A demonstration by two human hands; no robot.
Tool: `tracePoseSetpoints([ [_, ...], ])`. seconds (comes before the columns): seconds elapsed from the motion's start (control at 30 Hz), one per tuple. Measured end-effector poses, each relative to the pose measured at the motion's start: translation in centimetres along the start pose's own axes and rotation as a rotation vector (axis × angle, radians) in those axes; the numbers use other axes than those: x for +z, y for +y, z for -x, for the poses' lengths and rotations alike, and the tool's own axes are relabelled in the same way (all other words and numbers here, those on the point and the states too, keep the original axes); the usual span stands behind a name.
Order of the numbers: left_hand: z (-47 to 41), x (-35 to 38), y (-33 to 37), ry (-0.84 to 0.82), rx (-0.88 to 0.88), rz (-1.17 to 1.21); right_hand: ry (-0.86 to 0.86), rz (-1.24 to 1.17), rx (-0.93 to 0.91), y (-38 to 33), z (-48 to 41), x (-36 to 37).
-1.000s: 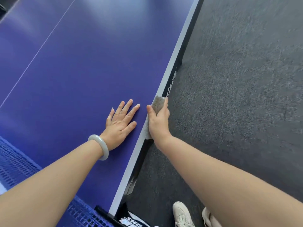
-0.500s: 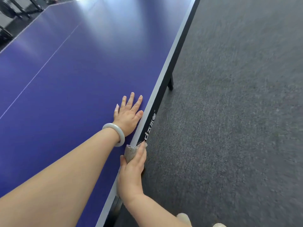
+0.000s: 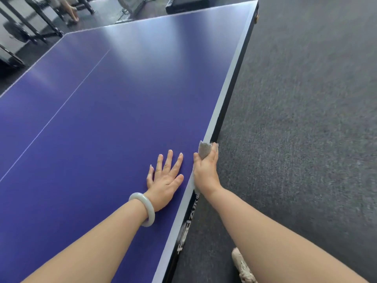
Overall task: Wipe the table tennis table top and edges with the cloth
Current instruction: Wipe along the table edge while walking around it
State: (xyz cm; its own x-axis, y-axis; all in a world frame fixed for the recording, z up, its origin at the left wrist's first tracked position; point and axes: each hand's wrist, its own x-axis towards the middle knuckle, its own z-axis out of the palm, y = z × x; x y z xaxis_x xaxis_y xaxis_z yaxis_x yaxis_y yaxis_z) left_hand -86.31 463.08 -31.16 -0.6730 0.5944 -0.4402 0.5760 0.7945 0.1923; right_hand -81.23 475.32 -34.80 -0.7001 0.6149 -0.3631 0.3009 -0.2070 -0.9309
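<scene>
Head view: right hand (image 3: 206, 174) is gripping cloth (image 3: 204, 151) on table edge (image 3: 225, 92); left hand (image 3: 166, 180) is resting flat beside it; edge beyond is seemingly awaiting wiping.

Grey cloth (image 3: 204, 150) against table edge (image 3: 228, 99)

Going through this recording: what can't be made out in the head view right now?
Head view only:
- Cloth: mostly hidden in the grip of the right hand; size and fold unclear.
- Lettering on the side of the table: steeply angled, blurred, partly behind the right wrist; unreadable.
- Shoe: cut off by the bottom edge and the forearm.
- Legs at the far end: cut off by the top edge.
</scene>
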Motion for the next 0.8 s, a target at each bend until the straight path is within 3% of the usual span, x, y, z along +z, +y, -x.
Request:
tracePoseSetpoints([
  [0.17, -0.2, 0.0, 0.0, -0.019, -0.013, -0.075, 0.088, -0.003, -0.009, -1.3, -4.5, -0.9],
  [0.33, 0.2, 0.4, 0.3, 0.012, -0.038, -0.148, 0.312, -0.18, 0.09, -0.2, -1.3, 1.7],
  [0.5, 0.4, 0.8, 0.4, 0.037, -0.042, -0.167, 0.213, -0.207, 0.123, 1.4, 1.2, 2.2],
  [0.67, 0.7, 0.1, 1.0, -0.012, -0.044, -0.166, 0.21, -0.117, 0.105, -2.5, -8.2, -1.5],
  [0.8, -1.0, -1.9, 1.6, 0.216, 0.036, -0.14, 0.173, -0.116, 0.127, -3.4, -11.0, -2.6],
])
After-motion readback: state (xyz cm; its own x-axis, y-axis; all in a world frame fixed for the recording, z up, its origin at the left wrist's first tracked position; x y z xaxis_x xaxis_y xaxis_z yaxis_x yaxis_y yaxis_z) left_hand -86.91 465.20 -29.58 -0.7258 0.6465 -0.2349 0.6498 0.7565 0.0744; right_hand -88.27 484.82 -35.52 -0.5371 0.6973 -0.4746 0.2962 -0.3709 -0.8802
